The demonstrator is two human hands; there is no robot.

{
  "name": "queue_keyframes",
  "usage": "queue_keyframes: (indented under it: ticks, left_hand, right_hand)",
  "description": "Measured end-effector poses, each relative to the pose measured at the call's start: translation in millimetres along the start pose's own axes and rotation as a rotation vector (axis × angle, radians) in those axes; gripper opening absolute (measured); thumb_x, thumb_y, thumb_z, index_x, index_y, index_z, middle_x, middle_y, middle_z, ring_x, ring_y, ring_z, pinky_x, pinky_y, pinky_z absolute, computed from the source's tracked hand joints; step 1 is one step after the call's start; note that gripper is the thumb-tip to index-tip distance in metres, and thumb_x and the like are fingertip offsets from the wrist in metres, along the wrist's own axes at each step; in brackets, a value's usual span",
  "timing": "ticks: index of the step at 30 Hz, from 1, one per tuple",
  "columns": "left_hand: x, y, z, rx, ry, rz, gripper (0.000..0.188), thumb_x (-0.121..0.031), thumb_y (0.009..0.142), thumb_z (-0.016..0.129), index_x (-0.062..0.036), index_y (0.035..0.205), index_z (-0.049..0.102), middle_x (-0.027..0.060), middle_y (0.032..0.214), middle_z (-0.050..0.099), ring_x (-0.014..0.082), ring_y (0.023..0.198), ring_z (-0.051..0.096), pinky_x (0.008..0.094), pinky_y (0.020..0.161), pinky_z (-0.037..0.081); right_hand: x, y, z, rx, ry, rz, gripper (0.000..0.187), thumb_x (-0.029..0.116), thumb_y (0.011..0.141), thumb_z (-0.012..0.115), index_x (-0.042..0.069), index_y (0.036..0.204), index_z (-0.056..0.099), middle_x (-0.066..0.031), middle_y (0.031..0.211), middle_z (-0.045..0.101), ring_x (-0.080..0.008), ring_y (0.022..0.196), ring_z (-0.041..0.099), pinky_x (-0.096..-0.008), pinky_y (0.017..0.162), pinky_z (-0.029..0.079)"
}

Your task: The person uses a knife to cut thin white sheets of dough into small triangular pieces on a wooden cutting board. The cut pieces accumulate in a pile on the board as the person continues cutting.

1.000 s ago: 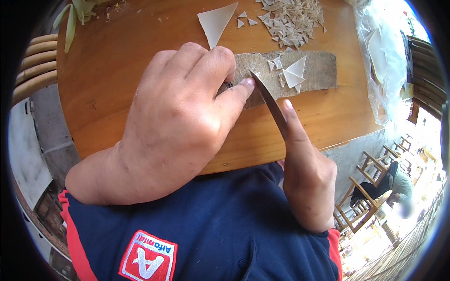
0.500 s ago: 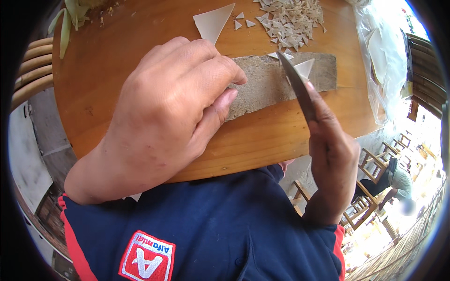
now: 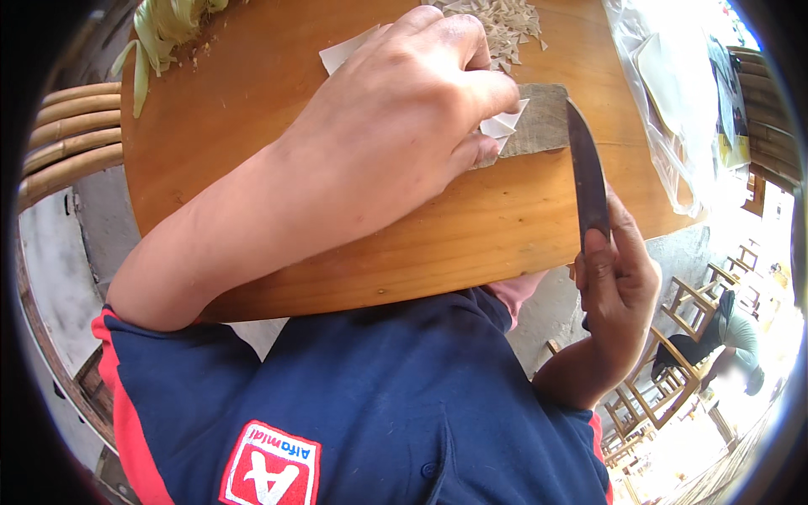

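My left hand reaches across the table, its thumb and fingers closed on a few thin white triangular pieces. These sit over a worn wooden block, mostly covered by that hand. In my right hand is a dark-bladed knife, its blade pointing up and away, just right of the block's end. Beyond the block lies a pile of small white triangles. A larger white sheet piece shows partly behind my left hand.
A clear plastic bag with pale sheets in it lies on the round wooden table's right side. Pale green husks rest at the far left. A bamboo chair back is beside the table. Another person bends among wooden chairs at the right.
My left hand has moved right along the block and closed on the white pieces. The knife has left the block and moved right with my right hand. The view has shifted a little.
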State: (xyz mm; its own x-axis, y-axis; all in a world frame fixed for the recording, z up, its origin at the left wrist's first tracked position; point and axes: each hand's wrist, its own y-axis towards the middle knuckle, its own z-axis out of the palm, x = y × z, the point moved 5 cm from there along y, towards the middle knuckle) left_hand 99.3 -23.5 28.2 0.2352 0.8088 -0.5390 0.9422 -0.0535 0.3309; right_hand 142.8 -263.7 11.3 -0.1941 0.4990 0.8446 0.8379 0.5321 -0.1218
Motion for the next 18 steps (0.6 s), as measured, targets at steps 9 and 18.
queue_keyframes:
  ticks: [9,18]
  left_hand:
    - [3.1,12.2,-3.1,0.099,0.089,-0.017,0.012,-0.006,0.078,0.08,-0.0052,0.087,0.073,0.0048,0.088,0.064,0.0261,0.09,0.059,0.0376,0.081,0.049]
    - [6.6,-40.4,-17.9,0.02,-0.106,-0.363,0.018,-0.002,0.084,0.077,-0.0045,0.101,0.08,0.0064,0.08,0.068,0.0182,0.082,0.056,0.0318,0.074,0.046]
  right_hand:
    - [-5.1,-12.5,-3.9,0.012,-0.034,0.031,0.038,0.0,0.103,0.056,-0.002,0.141,0.059,0.0033,0.073,0.058,-0.0015,0.057,0.046,-0.0188,0.052,0.036]
    - [19.2,-3.9,26.5,0.15,-0.039,-0.013,0.043,-0.007,0.094,0.062,0.004,0.135,0.065,-0.0172,0.106,0.075,-0.0226,0.084,0.074,-0.0322,0.081,0.057]
